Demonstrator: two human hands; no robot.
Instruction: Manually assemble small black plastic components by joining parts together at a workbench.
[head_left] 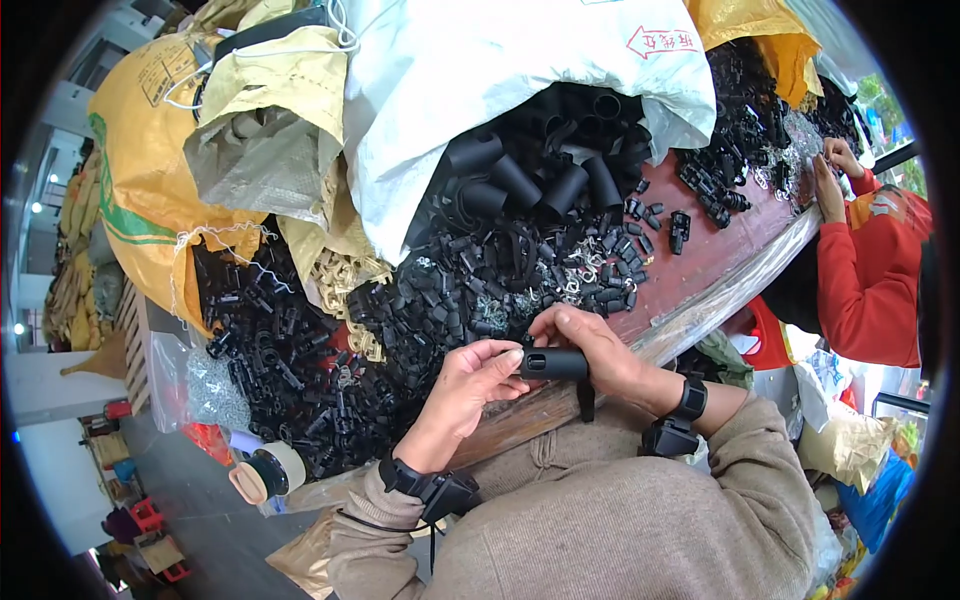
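Note:
A short black plastic tube (556, 365) with an oval slot near its left end is held between my hands, above the table's front edge. My left hand (462, 392) pinches the slotted end between thumb and fingers. From above and the right, my right hand (598, 350) is closed round the far end of the tube. A tiny dark piece shows by its bent forefinger, too small to name. Below the tube's right end hangs a black strip (586, 402); where it joins is hidden. Just beyond my hands lies a heap of small black plastic parts (430, 305).
A white woven sack (540, 50) spills black tubes (515, 180) onto the reddish table (690, 255). Yellow sacks (150, 150) stand at the left. A tape roll (268, 473) sits at the near left corner. At the right, a person in red (870, 280) handles small parts.

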